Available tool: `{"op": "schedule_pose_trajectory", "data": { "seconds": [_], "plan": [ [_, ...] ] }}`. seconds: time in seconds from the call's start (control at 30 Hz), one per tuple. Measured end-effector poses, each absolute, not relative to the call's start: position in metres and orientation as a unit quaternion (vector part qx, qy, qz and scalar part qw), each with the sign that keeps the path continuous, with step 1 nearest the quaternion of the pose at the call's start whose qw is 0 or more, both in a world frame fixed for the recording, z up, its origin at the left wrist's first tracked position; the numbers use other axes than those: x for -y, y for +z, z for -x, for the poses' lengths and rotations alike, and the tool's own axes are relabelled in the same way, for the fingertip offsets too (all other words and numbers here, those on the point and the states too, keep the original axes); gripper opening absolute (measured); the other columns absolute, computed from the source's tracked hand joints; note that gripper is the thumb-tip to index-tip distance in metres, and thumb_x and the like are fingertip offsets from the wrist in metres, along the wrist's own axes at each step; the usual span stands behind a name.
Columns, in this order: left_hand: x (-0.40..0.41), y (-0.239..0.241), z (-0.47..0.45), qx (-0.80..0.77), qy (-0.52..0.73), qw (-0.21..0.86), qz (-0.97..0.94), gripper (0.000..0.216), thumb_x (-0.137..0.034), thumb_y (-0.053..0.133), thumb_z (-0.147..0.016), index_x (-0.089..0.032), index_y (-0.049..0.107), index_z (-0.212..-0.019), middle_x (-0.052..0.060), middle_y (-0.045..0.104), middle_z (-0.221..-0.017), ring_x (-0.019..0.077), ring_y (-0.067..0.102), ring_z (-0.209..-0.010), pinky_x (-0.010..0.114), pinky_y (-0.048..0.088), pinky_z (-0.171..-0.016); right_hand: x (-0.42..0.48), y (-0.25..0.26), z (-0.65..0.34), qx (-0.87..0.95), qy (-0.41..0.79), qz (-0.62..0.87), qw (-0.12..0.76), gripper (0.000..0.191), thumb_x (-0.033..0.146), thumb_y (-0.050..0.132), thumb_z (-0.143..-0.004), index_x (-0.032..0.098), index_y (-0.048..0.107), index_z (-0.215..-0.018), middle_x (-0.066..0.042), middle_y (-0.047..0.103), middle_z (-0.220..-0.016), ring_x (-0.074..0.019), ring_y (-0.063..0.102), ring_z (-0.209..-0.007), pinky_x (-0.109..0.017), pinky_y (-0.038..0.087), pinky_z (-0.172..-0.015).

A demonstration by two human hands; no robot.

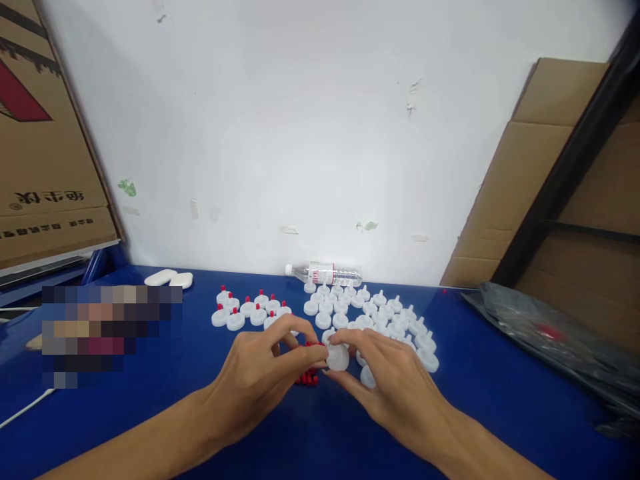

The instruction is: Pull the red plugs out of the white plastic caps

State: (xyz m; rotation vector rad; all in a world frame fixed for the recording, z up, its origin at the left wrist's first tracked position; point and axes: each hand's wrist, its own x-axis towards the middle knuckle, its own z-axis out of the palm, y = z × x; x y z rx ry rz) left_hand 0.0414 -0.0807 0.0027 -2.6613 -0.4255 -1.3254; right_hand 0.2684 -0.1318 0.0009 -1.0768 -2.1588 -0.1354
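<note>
My right hand (pixel 387 377) pinches a white plastic cap (pixel 339 357) between thumb and fingers just above the blue table (pixel 500 387). My left hand (pixel 265 373) meets it from the left, fingers curled and pinched near small red plugs (pixel 307 379) that lie in a heap under my fingers. What the left fingertips hold is hidden. Behind my hands lie several white caps without plugs (pixel 370 313). To the left is a group of white caps with red plugs fitted (pixel 247 310).
A clear water bottle (pixel 327 273) lies on its side against the white wall. Two white oval pieces (pixel 170 278) rest at the back left. Cardboard boxes (pixel 45 167) stand at left, flat cardboard (pixel 520 180) and a dark plastic bag (pixel 555 337) at right.
</note>
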Motion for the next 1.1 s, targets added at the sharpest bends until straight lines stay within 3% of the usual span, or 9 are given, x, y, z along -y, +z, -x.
{"op": "schedule_pose_trajectory", "data": {
  "seconds": [0.17,0.3,0.4,0.7,1.1],
  "plan": [
    [0.079,-0.001,-0.041,0.124,-0.445,0.027,0.886,0.031,-0.001,0.053,-0.097,-0.023,0.068,-0.114,0.002,0.073,-0.103,0.0046,0.063,-0.059,0.015,0.048,-0.053,0.133,0.001,-0.269,0.844,-0.067,0.381,0.372,0.022,0.025,0.06,-0.099,0.023,0.054,-0.12,-0.002,0.07,-0.094,-0.0176,0.066,-0.079,-0.031,0.055,-0.071],
    [0.08,0.0,-0.042,0.134,-0.465,-0.032,0.874,0.023,-0.007,0.057,-0.099,-0.021,0.07,-0.113,0.002,0.077,-0.101,0.0105,0.073,-0.08,0.017,0.056,-0.069,0.134,0.003,-0.269,0.847,-0.095,0.355,0.384,0.024,0.023,0.06,-0.099,0.022,0.052,-0.122,-0.004,0.072,-0.105,-0.0186,0.069,-0.087,-0.033,0.056,-0.079],
    [0.078,0.0,-0.042,0.146,-0.469,-0.049,0.869,0.015,-0.012,0.063,-0.097,-0.02,0.071,-0.108,0.002,0.077,-0.098,0.0129,0.074,-0.084,0.019,0.058,-0.075,0.135,0.004,-0.27,0.848,-0.107,0.345,0.388,0.024,0.023,0.059,-0.1,0.021,0.051,-0.123,-0.006,0.072,-0.111,-0.0196,0.07,-0.095,-0.034,0.057,-0.085],
    [0.081,-0.006,-0.047,0.15,-0.443,-0.024,0.884,0.014,-0.016,0.055,-0.102,-0.015,0.069,-0.103,0.003,0.07,-0.082,0.0101,0.063,-0.06,0.018,0.047,-0.053,0.139,0.003,-0.267,0.854,-0.082,0.325,0.397,0.014,0.02,0.052,-0.102,0.021,0.05,-0.116,-0.007,0.073,-0.106,-0.019,0.071,-0.094,-0.032,0.058,-0.082],
    [0.088,-0.01,-0.053,0.13,-0.469,-0.102,0.868,0.024,0.0,0.053,-0.094,-0.016,0.067,-0.105,0.001,0.067,-0.073,0.0105,0.058,-0.059,0.02,0.044,-0.056,0.136,0.0,-0.267,0.873,-0.099,0.28,0.386,0.012,0.012,0.054,-0.099,0.019,0.053,-0.108,-0.006,0.072,-0.098,-0.0187,0.067,-0.084,-0.033,0.053,-0.077]
  ]
}}
